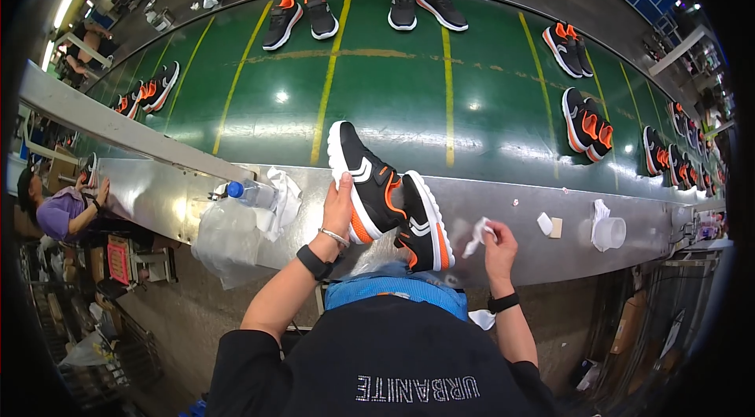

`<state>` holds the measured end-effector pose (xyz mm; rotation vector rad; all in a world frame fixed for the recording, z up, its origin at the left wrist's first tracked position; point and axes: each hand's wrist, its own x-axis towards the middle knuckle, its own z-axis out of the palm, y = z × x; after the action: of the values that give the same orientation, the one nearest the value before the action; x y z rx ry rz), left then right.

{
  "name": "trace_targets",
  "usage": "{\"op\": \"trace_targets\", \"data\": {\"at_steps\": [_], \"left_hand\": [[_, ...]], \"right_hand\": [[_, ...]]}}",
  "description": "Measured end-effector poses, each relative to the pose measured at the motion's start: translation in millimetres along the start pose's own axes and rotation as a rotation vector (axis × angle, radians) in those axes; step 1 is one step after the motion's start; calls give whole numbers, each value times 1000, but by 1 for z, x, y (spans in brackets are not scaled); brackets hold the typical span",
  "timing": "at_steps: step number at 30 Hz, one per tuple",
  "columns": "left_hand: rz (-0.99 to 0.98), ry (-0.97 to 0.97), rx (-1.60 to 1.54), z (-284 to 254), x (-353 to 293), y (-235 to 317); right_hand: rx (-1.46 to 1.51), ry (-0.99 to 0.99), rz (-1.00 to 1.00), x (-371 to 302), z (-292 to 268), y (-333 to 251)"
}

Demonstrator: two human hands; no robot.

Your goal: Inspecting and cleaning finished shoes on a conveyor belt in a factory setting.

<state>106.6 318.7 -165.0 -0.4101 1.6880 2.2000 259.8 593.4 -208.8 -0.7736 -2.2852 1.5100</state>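
My left hand [338, 208] is closed round the sole side of a black sneaker [370, 185] with an orange lining and a white sole. Its toe points up and away, over the belt's near edge. Against its right side lies a second black sneaker [425, 220], tilted on the metal ledge with its white and orange sole facing right. Off to the right of the pair, my right hand [499, 248] pinches a crumpled white cloth [476, 237] above the ledge, apart from both shoes.
A green conveyor belt [393, 110] carries several similar pairs beyond the metal ledge [519, 252]. On the ledge are a blue-capped bottle [250, 193], a plastic bag [228, 240], a white tub [609, 234] and small white pieces. A slanted white beam [126, 126] crosses at left. Co-workers sit left and far.
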Motion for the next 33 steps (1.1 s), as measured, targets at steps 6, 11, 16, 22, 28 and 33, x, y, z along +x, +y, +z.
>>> {"op": "trace_targets", "data": {"at_steps": [6, 11, 16, 22, 28, 33], "left_hand": [[102, 35, 120, 7, -8, 12], [119, 43, 9, 2, -20, 27], [248, 89, -28, -11, -19, 38], [366, 216, 53, -29, -18, 30], [309, 117, -55, -50, -14, 35], [243, 89, -112, -39, -18, 31]], "right_hand": [[294, -478, -442, -4, 73, -155], [-64, -268, -561, 25, 104, -131], [247, -274, -368, 24, 95, -170], [-110, -574, -857, -11, 115, -143], [124, -568, -264, -10, 75, -145], [227, -478, -279, -7, 95, -184]]}}
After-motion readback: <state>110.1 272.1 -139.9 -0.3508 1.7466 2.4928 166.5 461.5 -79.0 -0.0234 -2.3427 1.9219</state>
